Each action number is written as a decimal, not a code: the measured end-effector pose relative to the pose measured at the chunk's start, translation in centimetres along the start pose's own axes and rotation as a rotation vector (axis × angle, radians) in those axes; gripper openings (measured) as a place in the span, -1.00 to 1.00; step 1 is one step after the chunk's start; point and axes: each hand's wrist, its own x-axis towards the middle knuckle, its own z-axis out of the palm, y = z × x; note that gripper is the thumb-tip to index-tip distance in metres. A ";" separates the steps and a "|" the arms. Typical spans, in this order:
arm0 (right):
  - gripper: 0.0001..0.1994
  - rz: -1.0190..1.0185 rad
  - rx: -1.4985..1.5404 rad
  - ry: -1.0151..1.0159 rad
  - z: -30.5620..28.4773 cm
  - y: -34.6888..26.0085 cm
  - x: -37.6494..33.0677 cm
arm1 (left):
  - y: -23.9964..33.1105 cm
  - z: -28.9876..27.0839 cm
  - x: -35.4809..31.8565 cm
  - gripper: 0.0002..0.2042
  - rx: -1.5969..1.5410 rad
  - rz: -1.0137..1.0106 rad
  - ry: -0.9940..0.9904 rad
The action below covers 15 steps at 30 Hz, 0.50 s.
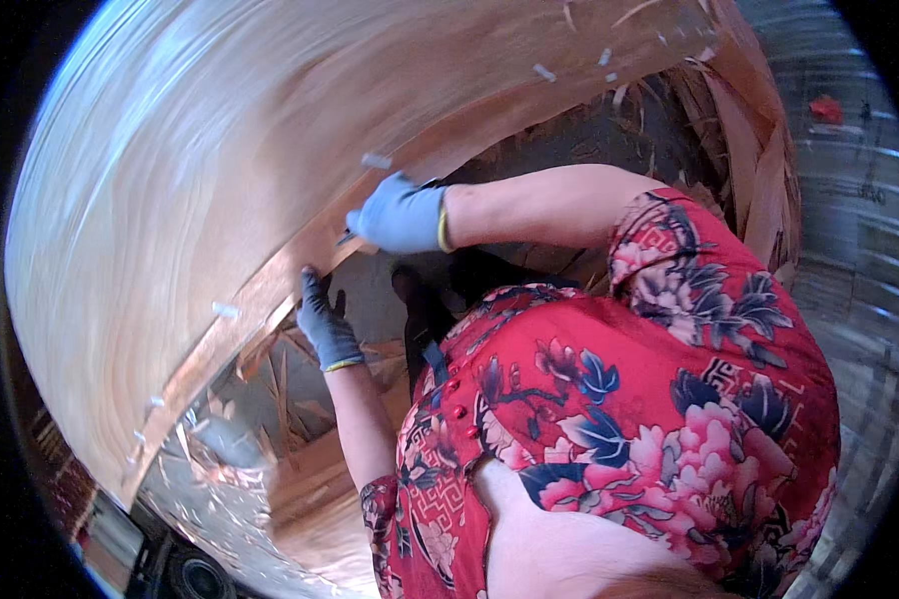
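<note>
A broad sheet of wood veneer (220,170) spreads before me, its edge curving from lower left to upper right. My right hand (402,213), in a pale blue-grey glove, is closed at this edge. A small dark tool (347,238) sticks out past its fingers; its kind is hidden. Beside it, my left hand (325,324), in a darker grey glove, has its fingers stretched and thumb apart, fingertips touching the sheet's edge. A narrower wood strip (205,349) runs along the border. Small whitish pieces (226,310) lie along the sheet.
Torn veneer scraps (285,394) litter the floor beneath the edge. Long loose veneer strips (744,130) hang at upper right. A flat wooden piece (320,494) lies at lower left, near a dark wheel (198,576). Ribbed grey surface (859,250) lies to the right.
</note>
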 end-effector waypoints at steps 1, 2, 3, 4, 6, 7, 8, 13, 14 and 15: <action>-0.92 -0.004 0.012 0.034 -0.3 -1.0 1.6 | 1.7 -1.5 0.2 -0.54 0.026 0.023 0.075; -0.92 -0.013 0.016 0.085 -0.6 -1.7 2.9 | 3.3 -3.1 0.0 -0.63 0.108 0.107 0.131; -0.92 0.018 0.142 -0.125 2.3 -2.8 -5.5 | -4.1 -1.6 -4.8 -0.70 0.106 -0.112 0.211; -0.92 0.001 0.149 -0.052 1.7 -2.0 -3.5 | -2.3 -2.6 -3.0 -0.70 0.093 -0.092 0.229; -0.92 0.009 0.108 -0.047 -0.2 0.0 -1.2 | -0.1 -3.2 0.5 -0.70 0.003 -0.087 0.170; -0.92 0.009 0.122 -0.043 -0.1 0.2 -1.1 | 0.2 -3.9 0.9 -0.70 -0.015 -0.082 0.163; -0.91 0.007 0.137 -0.039 0.0 0.4 -1.2 | 0.4 -4.8 1.4 -0.70 -0.035 -0.076 0.158; -0.91 0.001 0.138 -0.068 -0.3 -0.3 -2.2 | 1.1 -11.4 2.6 -0.69 -0.068 -0.070 0.221; -0.91 -0.011 0.135 -0.054 0.0 -0.1 -2.2 | 2.0 -11.8 2.6 -0.69 -0.049 -0.097 0.288; -0.91 -0.019 0.132 -0.025 0.1 -0.3 -1.9 | 3.5 -12.6 2.7 -0.69 -0.027 -0.109 0.356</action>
